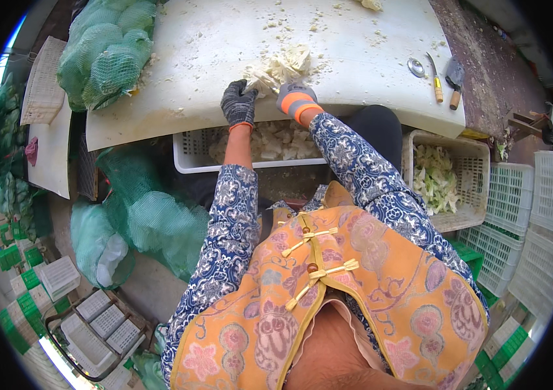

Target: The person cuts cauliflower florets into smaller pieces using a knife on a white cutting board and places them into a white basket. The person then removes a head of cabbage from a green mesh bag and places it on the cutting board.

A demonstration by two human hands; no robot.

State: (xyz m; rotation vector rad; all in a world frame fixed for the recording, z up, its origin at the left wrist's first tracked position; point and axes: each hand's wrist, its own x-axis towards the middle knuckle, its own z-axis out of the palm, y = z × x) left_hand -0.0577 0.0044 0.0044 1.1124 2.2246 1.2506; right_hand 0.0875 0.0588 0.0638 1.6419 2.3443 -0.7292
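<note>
Before me on the white tabletop [198, 63] lies a heap of pale cauliflower pieces [290, 63]. My left hand [239, 103], in a dark grey knit glove, grips the near left edge of a cauliflower piece [258, 80] close to the table's front edge. To its right, my right hand [298, 99] wears a grey and orange glove. Its fingers are closed around something narrow and yellowish, perhaps a handle; most of it is hidden by the glove. Crumbs of cauliflower are scattered across the tabletop.
Green mesh sacks [110, 53] stand at the table's left, others [159, 229] on the floor. A white crate [252, 166] of florets sits under the front edge, a crate [471, 185] of leafy trimmings at right. A curved knife [436, 85], round metal item [416, 67] and broad-bladed tool [455, 83] lie right.
</note>
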